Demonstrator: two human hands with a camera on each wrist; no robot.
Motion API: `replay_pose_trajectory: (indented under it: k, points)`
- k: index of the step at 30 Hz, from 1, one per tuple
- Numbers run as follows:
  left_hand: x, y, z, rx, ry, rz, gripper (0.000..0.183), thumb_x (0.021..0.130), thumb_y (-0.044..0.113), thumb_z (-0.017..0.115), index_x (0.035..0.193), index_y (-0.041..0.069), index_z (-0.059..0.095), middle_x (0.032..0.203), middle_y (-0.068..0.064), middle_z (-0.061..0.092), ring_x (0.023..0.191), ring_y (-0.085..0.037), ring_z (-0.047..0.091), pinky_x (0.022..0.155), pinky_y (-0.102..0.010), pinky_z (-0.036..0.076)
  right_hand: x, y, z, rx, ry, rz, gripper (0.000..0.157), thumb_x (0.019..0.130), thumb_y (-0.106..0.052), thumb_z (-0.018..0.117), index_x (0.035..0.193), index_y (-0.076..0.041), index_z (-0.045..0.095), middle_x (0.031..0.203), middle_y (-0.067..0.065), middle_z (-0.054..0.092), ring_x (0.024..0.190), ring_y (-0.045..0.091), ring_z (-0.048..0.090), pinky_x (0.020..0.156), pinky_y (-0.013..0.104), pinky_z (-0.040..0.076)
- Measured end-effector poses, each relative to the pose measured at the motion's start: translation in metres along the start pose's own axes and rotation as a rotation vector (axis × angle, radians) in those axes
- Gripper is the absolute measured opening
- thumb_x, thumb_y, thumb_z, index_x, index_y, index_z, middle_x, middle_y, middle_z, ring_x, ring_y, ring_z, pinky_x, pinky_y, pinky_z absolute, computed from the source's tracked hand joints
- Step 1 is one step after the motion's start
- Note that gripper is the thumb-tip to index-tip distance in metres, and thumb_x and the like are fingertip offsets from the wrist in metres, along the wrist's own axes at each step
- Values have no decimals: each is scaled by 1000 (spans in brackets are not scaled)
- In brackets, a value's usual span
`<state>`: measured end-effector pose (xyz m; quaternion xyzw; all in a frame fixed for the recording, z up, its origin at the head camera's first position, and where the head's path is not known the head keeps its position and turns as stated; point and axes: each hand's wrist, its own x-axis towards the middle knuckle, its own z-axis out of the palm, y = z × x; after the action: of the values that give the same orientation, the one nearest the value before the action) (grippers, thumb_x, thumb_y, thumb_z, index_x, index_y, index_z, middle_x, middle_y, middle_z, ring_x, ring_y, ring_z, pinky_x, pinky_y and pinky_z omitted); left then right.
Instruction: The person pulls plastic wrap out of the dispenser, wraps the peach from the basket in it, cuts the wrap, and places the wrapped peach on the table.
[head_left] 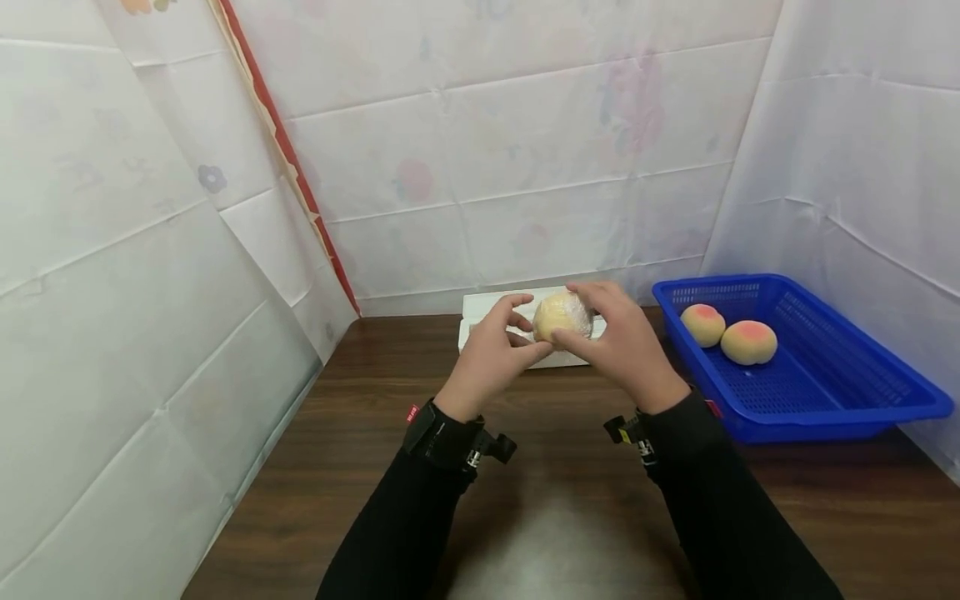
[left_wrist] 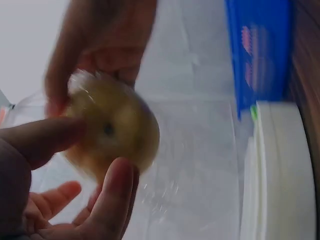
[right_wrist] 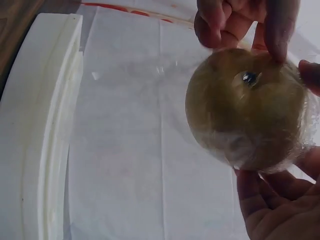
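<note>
Above the table, both hands hold a yellow peach (head_left: 561,315) wrapped in clear cling film. My left hand (head_left: 491,348) has its thumb and a finger against the peach's near left side. On the other side, my right hand (head_left: 618,342) grips it between thumb and fingers. The peach (right_wrist: 247,107) shows its dark stem hollow in the right wrist view, with wrinkled film around its lower right. Behind the hands lies a long white box (head_left: 480,310), apparently a cling film dispenser, partly hidden by them.
A blue plastic basket (head_left: 832,367) stands to the right, close to the right forearm. Inside it at the left lie two yellow-pink peaches, one peach (head_left: 702,325) behind the other peach (head_left: 748,342). White sheeting (head_left: 525,167) surrounds the brown wooden table (head_left: 360,400).
</note>
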<state>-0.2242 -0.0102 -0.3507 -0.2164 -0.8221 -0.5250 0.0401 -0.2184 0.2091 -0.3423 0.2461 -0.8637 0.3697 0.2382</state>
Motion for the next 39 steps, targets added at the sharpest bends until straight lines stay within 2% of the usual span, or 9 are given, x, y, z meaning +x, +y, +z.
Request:
replay_pose_trajectory:
  k: [4, 7, 14, 21, 24, 28, 32, 35, 39]
  points:
    - [1, 3, 2, -309, -17, -47, 72, 97, 36, 76, 159, 34, 38, 141, -6, 51, 120, -22, 70, 94, -40, 62, 1, -4, 0, 0, 75, -98, 71, 91, -27, 87, 153, -10, 57, 146, 17, 57, 132, 34, 55, 96, 54, 57]
    - [2, 5, 2, -436, 16, -35, 73, 96, 41, 77, 157, 31, 38, 147, -8, 44, 127, -27, 67, 99, -40, 61, 1, -8, 1, 18, 109, -180, 71, 90, -20, 87, 153, -8, 56, 143, 17, 62, 132, 33, 57, 99, 52, 56]
    - [4, 4, 3, -366, 156, -25, 74, 88, 49, 84, 150, 32, 46, 146, -3, 45, 119, -25, 67, 89, -38, 61, -1, -13, 3, 119, 72, -277, 61, 98, 1, 71, 155, -7, 54, 134, 13, 69, 126, 27, 63, 103, 44, 54]
    - [7, -1, 2, -353, 144, -34, 84, 86, 44, 87, 157, 32, 43, 154, 1, 43, 116, -26, 63, 87, -39, 60, -1, -12, 2, 212, -5, -286, 61, 97, 10, 60, 155, -7, 55, 137, 14, 69, 128, 26, 63, 104, 28, 54]
    - [10, -5, 3, -342, 115, -20, 91, 86, 35, 87, 162, 37, 37, 159, 1, 41, 120, -26, 63, 90, -38, 61, 0, -10, 1, 293, 70, -196, 52, 99, 8, 59, 150, -3, 58, 137, 18, 67, 126, 27, 63, 102, 21, 53]
    - [15, -13, 6, -346, 79, -8, 100, 85, 23, 87, 164, 44, 29, 165, -2, 37, 128, -25, 62, 97, -38, 60, 4, -2, -2, 422, 173, 137, 47, 107, -11, 59, 153, -2, 52, 141, 21, 59, 128, 30, 59, 103, 28, 52]
    - [16, -20, 9, -377, 50, -13, 103, 86, 20, 86, 167, 41, 25, 164, 3, 39, 133, -24, 60, 102, -39, 58, 8, 9, -1, 524, -23, 449, 72, 110, -40, 55, 168, -8, 26, 158, 23, 45, 140, 37, 52, 114, 47, 49]
    - [16, -24, 12, -386, -3, 3, 103, 87, 19, 85, 168, 37, 24, 160, 2, 47, 132, -24, 62, 100, -39, 60, 11, 14, 3, 628, -81, 516, 77, 109, -43, 57, 169, -7, 23, 158, 23, 46, 137, 32, 55, 115, 46, 50]
    - [18, -29, 14, -336, -137, 29, 104, 86, 15, 86, 167, 37, 25, 154, -3, 53, 127, -23, 64, 97, -37, 61, 11, 19, 7, 649, 75, 418, 60, 107, -27, 65, 160, -11, 43, 134, 12, 64, 115, 16, 63, 96, 30, 57]
